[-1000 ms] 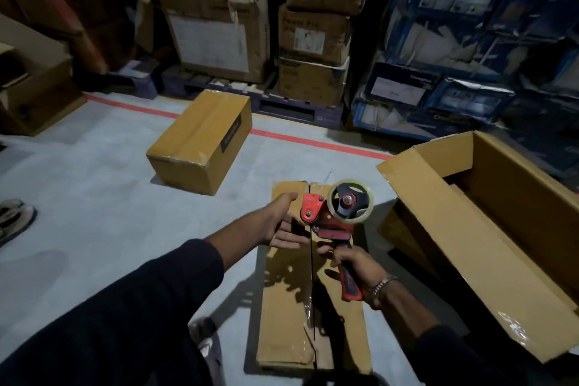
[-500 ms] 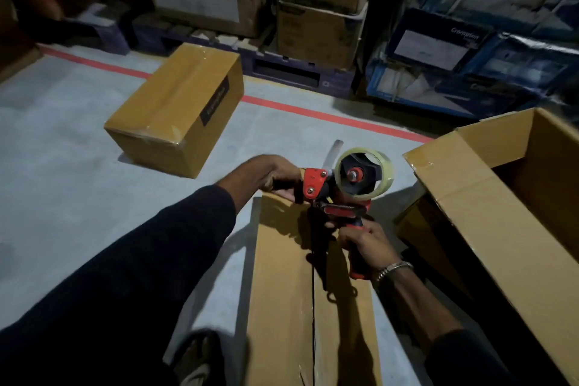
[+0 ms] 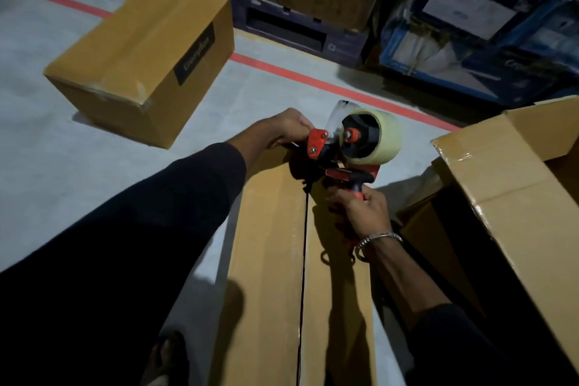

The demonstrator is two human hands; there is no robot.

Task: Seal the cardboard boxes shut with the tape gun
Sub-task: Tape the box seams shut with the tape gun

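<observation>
Change: since a moment ago my view has dipped closer, and the tape gun (image 3: 351,150) still sits at the far end of the long box (image 3: 269,260), its seam untaped.
Right hand: my right hand (image 3: 360,213) keeps its fingers wrapped tight round the gun's handle.
Left hand: my left hand (image 3: 288,128) has its fingers curled at the gun's front, by the tape end; I cannot tell exactly what they pinch.
Count: one tape gun, one tape roll (image 3: 376,138), three brown boxes nearby – the long box, a taped box (image 3: 141,53), an open box (image 3: 513,185).
</observation>
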